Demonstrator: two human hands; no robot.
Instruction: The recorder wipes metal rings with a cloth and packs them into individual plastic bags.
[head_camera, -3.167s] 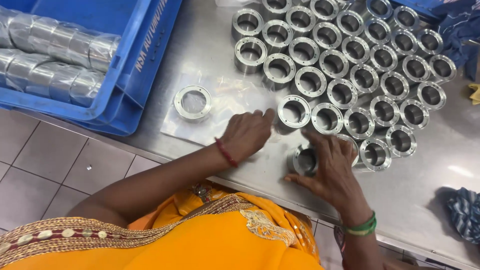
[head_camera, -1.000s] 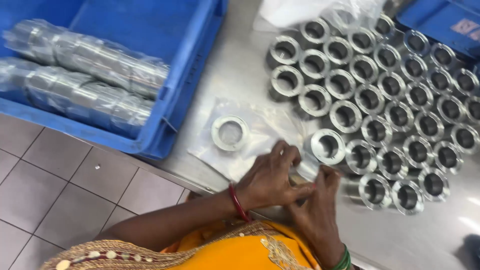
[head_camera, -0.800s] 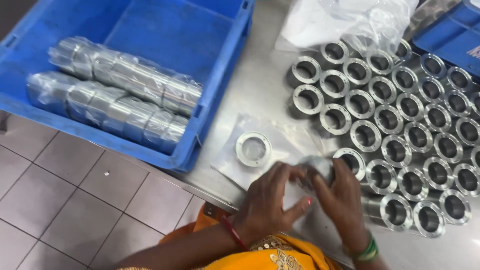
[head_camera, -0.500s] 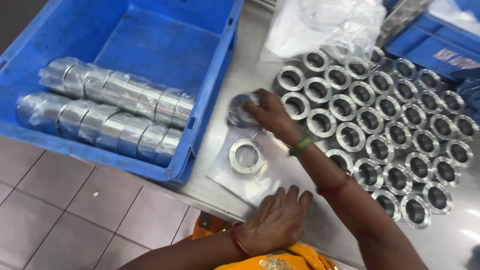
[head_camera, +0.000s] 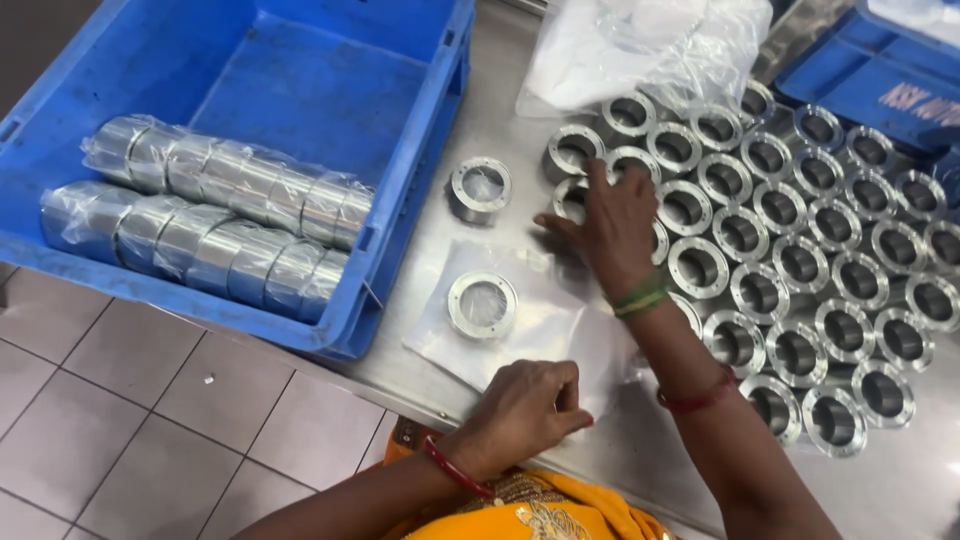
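Metal rings (head_camera: 790, 240), short flanged steel sleeves, stand in close diagonal rows across the right half of the steel table (head_camera: 500, 120) in the head view, each on its end with the bore opening facing up toward the camera, so the axis of every ring runs vertical and none lies on its side. The right hand (head_camera: 612, 222) reaches out over the near-left corner of this group, palm down and fingers spread, the fingertips resting on or just above the rings at the left edge of the rows; whether it has closed on one of them cannot be told, as the hand covers what is beneath it. A wrapped ring (head_camera: 481, 188) stands apart from the group to the left, just beside the blue crate (head_camera: 300, 70), also upright with its open face upward. Nearer the person, another single ring (head_camera: 482, 304) sits upright on a flat clear plastic sheet (head_camera: 535, 330) spread on the table. The left hand (head_camera: 528, 408) lies at the near edge of that sheet, fingers curled inward and pinching the plastic's edge. The two hands are well apart. Inside the crate lie two long plastic-wrapped rolls of rings (head_camera: 210, 225), stacked end to end, their long axes running from upper left to lower right. A crumpled clear bag (head_camera: 650, 50) rests at the far edge of the table beyond the rows.
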